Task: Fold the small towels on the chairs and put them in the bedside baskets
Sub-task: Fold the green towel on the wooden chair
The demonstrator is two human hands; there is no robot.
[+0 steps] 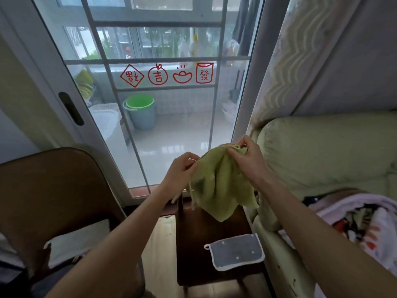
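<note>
Head camera looks forward and down, close over both forearms.

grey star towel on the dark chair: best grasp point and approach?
Probably the hanging loop at the left corner of the grey towel, or the white-trimmed left edge beside it, coming from above and the left. It lies flat, apparently already folded, on the dark chair; the bed frame crowds its right side. Both hands are busy with the green towel.
</note>
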